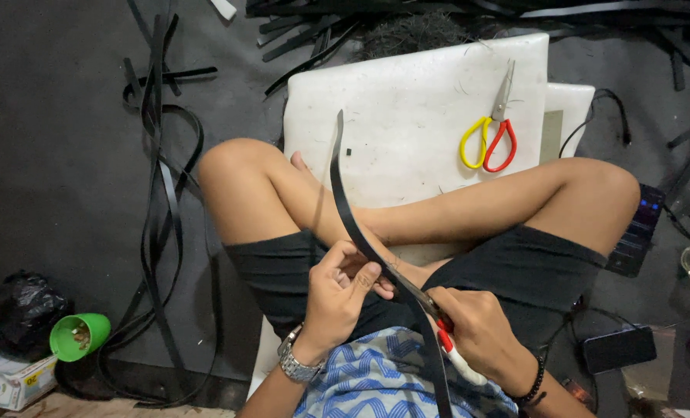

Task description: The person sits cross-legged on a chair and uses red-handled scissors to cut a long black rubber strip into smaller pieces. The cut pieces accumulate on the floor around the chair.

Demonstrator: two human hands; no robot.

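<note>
I sit cross-legged on the floor. My left hand (343,285) pinches a long black rubber strip (339,183) that rises away from me over my legs. In my right hand (476,329) is a cutter with a red and white handle (452,350); its metal blade lies against the strip just below my left fingers. The strip runs on down past my shirt. A pair of scissors with one yellow and one red handle (491,137) lies on the white board (407,108) in front of my knees, out of both hands.
Loose black strips (162,193) trail over the dark floor at the left, with more heaped at the top. A green cup (79,336), a black bag (18,308) and a small box (5,379) sit at the lower left. A phone (619,348) and cables lie at the right.
</note>
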